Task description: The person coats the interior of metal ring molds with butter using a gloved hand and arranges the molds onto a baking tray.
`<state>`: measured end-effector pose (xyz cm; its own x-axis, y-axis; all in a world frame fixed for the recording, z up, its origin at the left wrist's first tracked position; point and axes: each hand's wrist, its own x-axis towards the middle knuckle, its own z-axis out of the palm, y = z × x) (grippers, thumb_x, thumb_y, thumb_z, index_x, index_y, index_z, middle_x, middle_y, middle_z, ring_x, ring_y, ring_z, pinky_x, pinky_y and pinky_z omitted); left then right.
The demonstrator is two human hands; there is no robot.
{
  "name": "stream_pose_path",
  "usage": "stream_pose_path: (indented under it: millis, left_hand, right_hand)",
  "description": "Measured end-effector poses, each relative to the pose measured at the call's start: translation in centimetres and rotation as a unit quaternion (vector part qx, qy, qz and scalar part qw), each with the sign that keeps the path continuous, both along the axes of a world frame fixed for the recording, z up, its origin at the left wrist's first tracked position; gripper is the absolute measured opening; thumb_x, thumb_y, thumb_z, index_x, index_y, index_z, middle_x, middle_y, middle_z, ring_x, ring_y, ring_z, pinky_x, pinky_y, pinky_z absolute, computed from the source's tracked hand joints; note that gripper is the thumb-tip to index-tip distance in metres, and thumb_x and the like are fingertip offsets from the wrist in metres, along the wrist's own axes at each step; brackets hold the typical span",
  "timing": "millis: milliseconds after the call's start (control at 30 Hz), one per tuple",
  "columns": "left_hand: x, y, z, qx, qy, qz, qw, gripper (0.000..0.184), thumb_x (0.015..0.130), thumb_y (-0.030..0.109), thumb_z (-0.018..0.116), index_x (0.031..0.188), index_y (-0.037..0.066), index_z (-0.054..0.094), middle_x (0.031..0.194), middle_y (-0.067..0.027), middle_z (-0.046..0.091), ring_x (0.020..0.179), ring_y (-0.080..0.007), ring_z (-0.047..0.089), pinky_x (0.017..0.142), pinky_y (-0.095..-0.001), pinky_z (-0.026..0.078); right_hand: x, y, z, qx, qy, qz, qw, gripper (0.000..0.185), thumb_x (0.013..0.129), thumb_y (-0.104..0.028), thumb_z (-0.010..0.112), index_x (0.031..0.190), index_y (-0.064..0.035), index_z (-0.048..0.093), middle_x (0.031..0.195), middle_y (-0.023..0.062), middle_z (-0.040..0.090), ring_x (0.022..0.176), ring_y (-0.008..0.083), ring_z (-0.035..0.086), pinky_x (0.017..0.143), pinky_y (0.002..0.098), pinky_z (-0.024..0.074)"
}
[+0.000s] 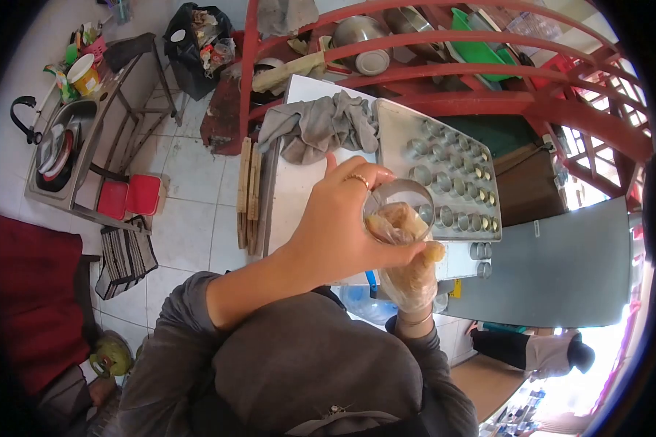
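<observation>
White table (288,200): stands in front of the person and carries the parts below. Metal tray (395,124): lies on the table's far right portion, with rows of short metal rings (442,180) standing in it; those toward its right edge show pale yellow contents. Grey cloth (321,124): crumpled, left of the tray. Left hand (335,226): bare, partly closed, fingers and thumb spread around opposite sides of one larger ring (410,192), held above the table near the tray. Right hand (410,284): in a clear glove, partly curled, fingertips at the held ring's opening; full finger closure cannot be told. Loose cups (481,251): on the table, just beside the tray's near edge. Yellow paste (435,252): on the glove, near the left thumb tip.
</observation>
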<state>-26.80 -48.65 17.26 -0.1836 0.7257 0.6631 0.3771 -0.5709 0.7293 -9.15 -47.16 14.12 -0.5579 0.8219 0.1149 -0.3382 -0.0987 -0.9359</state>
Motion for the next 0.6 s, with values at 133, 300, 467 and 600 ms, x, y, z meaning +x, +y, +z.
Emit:
stream_pose_path:
  millis: [133, 300, 467, 600]
  left_hand:
    - [-0.3, -1.2, 1.0, -0.104, -0.071, -0.095, 0.987, 0.061, 0.054, 0.022, 0.090, 0.101, -0.001, 0.060, 0.092, -0.0091, 0.064, 0.088, -0.0178, 0.061, 0.081, -0.0309, 0.047]
    - [-0.1, -1.3, 0.6, -0.169, -0.146, -0.167, 0.960, 0.061, 0.057, 0.017, 0.090, 0.107, 0.000, 0.059, 0.098, -0.0056, 0.063, 0.096, -0.0130, 0.058, 0.089, -0.0285, 0.043]
    - [-0.2, -0.7, -0.6, -0.126, -0.137, -0.172, 0.967, 0.062, 0.058, 0.012, 0.089, 0.109, -0.001, 0.057, 0.103, -0.0061, 0.061, 0.099, -0.0132, 0.057, 0.090, -0.0287, 0.042]
    - [0.7, 0.7, -2.4, -0.085, -0.132, -0.150, 0.976, 0.059, 0.056, 0.025, 0.088, 0.102, -0.001, 0.061, 0.093, -0.0094, 0.063, 0.090, -0.0155, 0.060, 0.081, -0.0290, 0.047]
  right_hand:
    - [0.1, 1.4, 1.0, 0.351, -0.362, -0.122, 0.855, 0.047, 0.092, -0.029, 0.056, 0.129, -0.0018, 0.046, 0.122, 0.0133, 0.055, 0.110, 0.0242, 0.055, 0.097, 0.0351, 0.0426]
    - [-1.8, 1.7, 0.5, 0.425, -0.338, -0.242, 0.804, 0.047, 0.075, -0.047, 0.068, 0.109, -0.0134, 0.065, 0.094, 0.0102, 0.062, 0.078, 0.0282, 0.060, 0.069, 0.0373, 0.0476]
    - [-2.5, -0.5, 3.0, 0.049, -0.245, -0.122, 0.961, 0.065, 0.086, -0.058, 0.057, 0.129, -0.0095, 0.055, 0.097, 0.0058, 0.061, 0.085, 0.0187, 0.059, 0.077, 0.0338, 0.0461]
    - [0.3, 0.1, 2.3, -0.293, 0.222, 0.105, 0.924, 0.103, 0.079, -0.084, 0.027, 0.145, -0.0054, 0.032, 0.102, 0.0098, 0.057, 0.083, 0.0222, 0.052, 0.076, 0.0350, 0.0434]
